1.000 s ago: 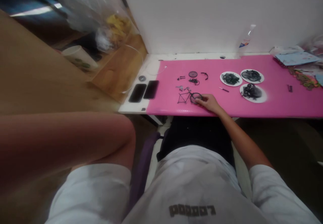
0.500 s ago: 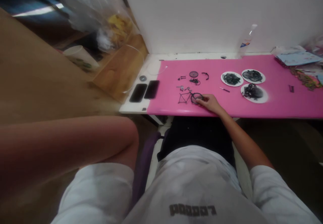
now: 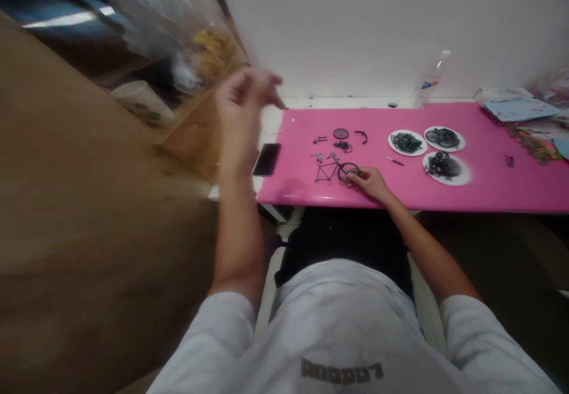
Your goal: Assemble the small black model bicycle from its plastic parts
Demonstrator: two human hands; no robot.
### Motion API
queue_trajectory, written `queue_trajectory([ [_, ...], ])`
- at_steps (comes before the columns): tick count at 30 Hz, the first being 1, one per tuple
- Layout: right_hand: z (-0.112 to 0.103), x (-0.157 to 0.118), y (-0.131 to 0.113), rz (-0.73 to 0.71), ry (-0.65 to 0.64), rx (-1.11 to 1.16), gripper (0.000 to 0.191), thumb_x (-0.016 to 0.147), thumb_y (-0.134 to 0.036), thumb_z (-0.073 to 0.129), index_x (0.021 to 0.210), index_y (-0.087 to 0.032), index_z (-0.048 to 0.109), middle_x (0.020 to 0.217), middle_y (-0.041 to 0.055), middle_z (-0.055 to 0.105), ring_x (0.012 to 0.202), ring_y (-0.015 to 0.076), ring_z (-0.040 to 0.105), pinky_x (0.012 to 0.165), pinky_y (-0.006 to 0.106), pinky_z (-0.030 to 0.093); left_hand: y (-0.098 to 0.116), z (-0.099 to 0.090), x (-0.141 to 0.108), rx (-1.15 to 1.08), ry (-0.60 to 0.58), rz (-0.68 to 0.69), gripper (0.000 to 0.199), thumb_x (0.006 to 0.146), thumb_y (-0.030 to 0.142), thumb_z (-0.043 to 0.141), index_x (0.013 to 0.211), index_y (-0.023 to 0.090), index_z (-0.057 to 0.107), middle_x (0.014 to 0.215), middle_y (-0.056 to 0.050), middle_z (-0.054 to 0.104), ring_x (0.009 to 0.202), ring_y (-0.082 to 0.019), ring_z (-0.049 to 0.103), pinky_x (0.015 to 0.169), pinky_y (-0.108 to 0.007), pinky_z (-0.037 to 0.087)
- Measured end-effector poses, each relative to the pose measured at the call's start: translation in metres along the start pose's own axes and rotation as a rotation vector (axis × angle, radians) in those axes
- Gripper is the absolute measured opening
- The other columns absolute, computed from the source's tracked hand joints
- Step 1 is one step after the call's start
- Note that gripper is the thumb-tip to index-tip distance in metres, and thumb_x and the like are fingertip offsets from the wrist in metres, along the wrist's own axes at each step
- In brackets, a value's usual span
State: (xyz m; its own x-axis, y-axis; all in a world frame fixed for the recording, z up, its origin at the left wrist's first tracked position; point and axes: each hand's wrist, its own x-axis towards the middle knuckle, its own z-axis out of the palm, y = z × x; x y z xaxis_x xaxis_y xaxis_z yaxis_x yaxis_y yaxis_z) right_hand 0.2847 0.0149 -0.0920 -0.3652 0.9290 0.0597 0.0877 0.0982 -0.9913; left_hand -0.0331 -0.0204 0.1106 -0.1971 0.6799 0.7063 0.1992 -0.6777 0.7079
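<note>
My right hand (image 3: 370, 182) is closed at the front wheel (image 3: 348, 172) of a miniature bicycle, pinching its near edge. The wheel is joined to the thin dark bicycle frame (image 3: 326, 171), which has no rear wheel and lies on the pink mat. My left hand (image 3: 249, 89) is raised above the table's left end, blurred by motion, with some fingers apart and nothing visible in it. Just beyond the frame are a loose wheel (image 3: 341, 134), a curved black part (image 3: 363, 137), a dark tangled part (image 3: 342, 146) and small metal pieces (image 3: 318, 157).
Three white plates of black parts, one of them the near plate (image 3: 464, 175), stand right of my hand. A small screwdriver (image 3: 395, 161) lies between. A phone (image 3: 267, 160) is at the left, a plastic bottle (image 3: 433, 80) by the wall, and papers (image 3: 520, 108) at the far right.
My left arm has swung in from the lower left, bringing the hand up over the table's left end. My right hand stays at the front wheel.
</note>
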Motion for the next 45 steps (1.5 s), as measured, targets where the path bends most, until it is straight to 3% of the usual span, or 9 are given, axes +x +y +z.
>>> queue_trajectory([
  [3, -0.001, 0.001, 0.0, 0.004, 0.042, 0.027, 0.066, 0.074, -0.076, 0.091, 0.102, -0.017, 0.085, 0.085, 0.0096, 0.083, 0.07, 0.0205, 0.075, 0.063, 0.03, 0.061, -0.047, 0.007, -0.024, 0.049, -0.056, -0.153, 0.03, 0.081, 0.036, 0.097, 0.099, 0.017, 0.082, 0.08, -0.001, 0.072, 0.074, -0.015, 0.07, 0.08, -0.031, 0.061],
  [7, -0.004, 0.002, 0.0, 0.007, 0.083, 0.043, 0.068, 0.073, -0.079, 0.09, 0.099, -0.017, 0.083, 0.079, 0.0087, 0.081, 0.063, 0.019, 0.072, 0.058, 0.03, 0.06, -0.118, 0.019, -0.059, 0.036, -0.038, -0.366, 0.025, 0.084, 0.034, 0.092, 0.098, 0.016, 0.085, 0.076, -0.005, 0.076, 0.079, -0.022, 0.078, 0.085, -0.037, 0.065],
  [10, -0.005, 0.002, 0.0, 0.008, 0.092, 0.045, 0.068, 0.073, -0.08, 0.09, 0.097, -0.017, 0.083, 0.077, 0.0083, 0.08, 0.061, 0.0187, 0.071, 0.056, 0.03, 0.058, -0.147, 0.031, -0.079, -0.024, 0.018, -0.472, 0.033, 0.09, 0.05, 0.088, 0.093, 0.018, 0.085, 0.07, -0.004, 0.075, 0.077, -0.024, 0.079, 0.087, -0.04, 0.066],
  [15, -0.005, -0.002, -0.005, 0.003, 0.095, 0.062, 0.066, 0.075, -0.078, 0.09, 0.098, -0.017, 0.082, 0.08, 0.0079, 0.08, 0.06, 0.0177, 0.07, 0.054, 0.029, 0.057, -0.147, 0.055, -0.106, -0.262, -0.209, -0.717, 0.074, 0.086, 0.085, 0.076, 0.099, 0.012, 0.085, 0.077, -0.014, 0.079, 0.09, -0.031, 0.083, 0.088, -0.039, 0.067],
  [17, -0.005, -0.003, -0.008, 0.003, 0.086, 0.062, 0.065, 0.076, -0.078, 0.089, 0.1, -0.017, 0.081, 0.082, 0.0084, 0.081, 0.061, 0.0178, 0.07, 0.055, 0.029, 0.057, -0.143, 0.062, -0.114, -0.369, -0.333, -0.805, 0.079, 0.082, 0.087, 0.077, 0.1, 0.011, 0.085, 0.084, -0.018, 0.081, 0.095, -0.034, 0.083, 0.089, -0.041, 0.067],
  [22, -0.005, -0.003, -0.01, -0.024, 0.061, 0.039, 0.065, 0.076, -0.078, 0.089, 0.098, -0.018, 0.081, 0.08, 0.0069, 0.08, 0.062, 0.019, 0.071, 0.057, 0.03, 0.058, -0.147, 0.07, -0.128, -0.399, -0.489, -0.836, 0.058, 0.071, 0.057, 0.102, 0.104, 0.012, 0.087, 0.102, -0.017, 0.085, 0.096, -0.029, 0.083, 0.092, -0.037, 0.066],
  [30, 0.0, -0.005, -0.007, -0.038, -0.037, -0.011, 0.06, 0.077, -0.075, 0.089, 0.1, -0.019, 0.082, 0.094, 0.0066, 0.084, 0.074, 0.0212, 0.076, 0.073, 0.035, 0.066, -0.149, 0.074, -0.136, -0.191, -0.579, -0.666, 0.033, 0.078, 0.046, 0.098, 0.087, 0.017, 0.086, 0.089, -0.01, 0.083, 0.08, -0.021, 0.076, 0.077, -0.031, 0.059],
  [38, 0.003, -0.007, -0.009, -0.048, -0.043, -0.034, 0.06, 0.079, -0.075, 0.087, 0.107, -0.021, 0.082, 0.097, 0.0075, 0.085, 0.079, 0.023, 0.077, 0.077, 0.038, 0.067, -0.149, 0.077, -0.136, -0.223, -0.456, -0.701, 0.029, 0.072, 0.038, 0.101, 0.078, 0.018, 0.082, 0.078, -0.007, 0.08, 0.077, -0.022, 0.074, 0.076, -0.033, 0.06],
  [45, 0.002, -0.004, 0.001, -0.017, 0.005, -0.012, 0.071, 0.081, -0.081, 0.083, 0.116, -0.02, 0.079, 0.091, 0.0103, 0.083, 0.073, 0.0206, 0.076, 0.07, 0.035, 0.065, -0.172, 0.066, -0.125, -0.37, 0.049, -0.717, 0.041, 0.072, 0.042, 0.101, 0.095, 0.013, 0.083, 0.098, -0.013, 0.084, 0.085, -0.022, 0.081, 0.086, -0.033, 0.065],
])
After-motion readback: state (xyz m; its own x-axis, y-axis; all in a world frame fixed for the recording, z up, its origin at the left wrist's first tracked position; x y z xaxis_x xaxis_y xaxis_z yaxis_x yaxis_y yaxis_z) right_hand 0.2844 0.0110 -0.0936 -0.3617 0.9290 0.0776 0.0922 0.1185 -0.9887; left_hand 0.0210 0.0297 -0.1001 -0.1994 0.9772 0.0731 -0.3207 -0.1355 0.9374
